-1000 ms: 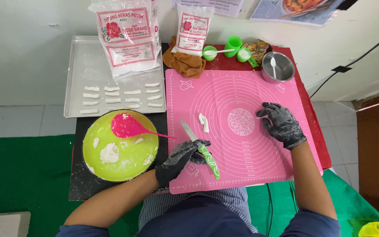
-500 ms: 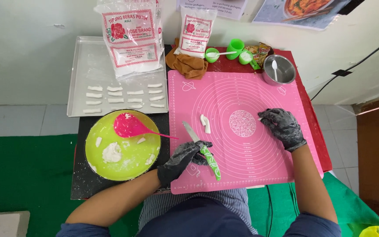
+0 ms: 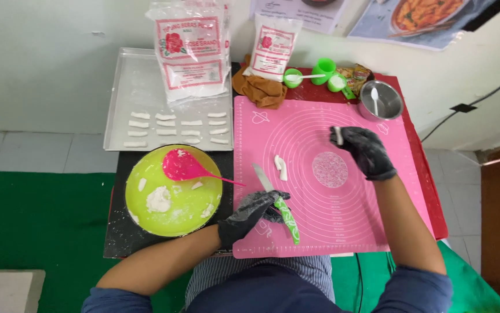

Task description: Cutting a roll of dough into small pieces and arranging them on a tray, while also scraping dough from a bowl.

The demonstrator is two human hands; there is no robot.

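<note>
Mid-frame on the pink mat, left hand grips the knife; right hand pinches a dough piece, looks soft, so hold its ends lightly.

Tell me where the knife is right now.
The knife lies on the pink mat, at its near-left part, under the left hand, blade pointing toward two dough pieces.

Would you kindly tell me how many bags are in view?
2: a large bag leaning over the tray's back edge, a smaller bag behind the pink mat. Another may hide behind the large one.
</note>
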